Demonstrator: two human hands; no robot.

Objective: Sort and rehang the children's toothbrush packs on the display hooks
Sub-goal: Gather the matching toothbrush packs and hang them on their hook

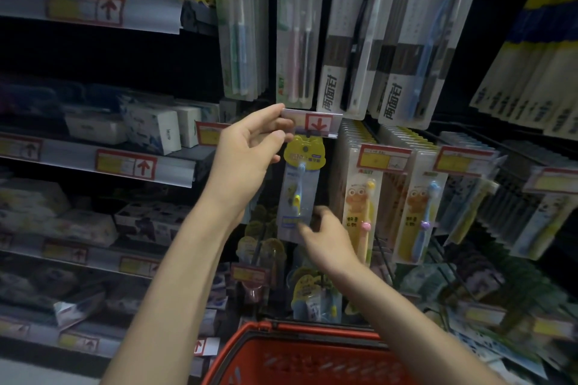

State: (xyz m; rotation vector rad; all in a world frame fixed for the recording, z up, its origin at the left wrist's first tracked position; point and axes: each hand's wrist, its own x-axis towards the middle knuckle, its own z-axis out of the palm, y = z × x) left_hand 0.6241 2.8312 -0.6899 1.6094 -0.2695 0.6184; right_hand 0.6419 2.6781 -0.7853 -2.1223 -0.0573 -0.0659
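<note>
A children's toothbrush pack (301,184) with a yellow cartoon header and a small blue and yellow brush hangs just under a price tag (309,125) with a red arrow. My left hand (247,150) pinches the left end of that price tag between thumb and fingers. My right hand (325,236) is blurred at the bottom edge of the pack, fingers on its lower corner. Two rows of yellow cartoon toothbrush packs (362,200) hang on the hooks to the right.
A red shopping basket (300,356) sits below my arms. Adult toothbrush packs (353,40) hang above. More children's packs (312,294) hang on lower hooks. Shelves with boxed goods (150,125) run along the left. Further hanging packs (531,203) fill the right side.
</note>
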